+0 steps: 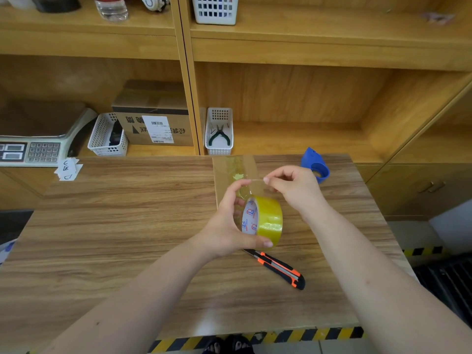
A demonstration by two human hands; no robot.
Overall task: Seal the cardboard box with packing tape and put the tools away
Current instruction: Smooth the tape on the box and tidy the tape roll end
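Peeling tape end | left hand (231, 226) gripping roll (265, 221), right hand (293, 186) pinching strip at 12 | pull slow, taut, straight | knife (278, 268) at 5

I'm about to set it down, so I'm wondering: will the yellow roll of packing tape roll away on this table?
Probably, if set on its curved edge: the yellow roll of packing tape is round and the wooden table looks smooth. Laid flat on its side, it should stay. The pulled-out strip looks thin and floppy.
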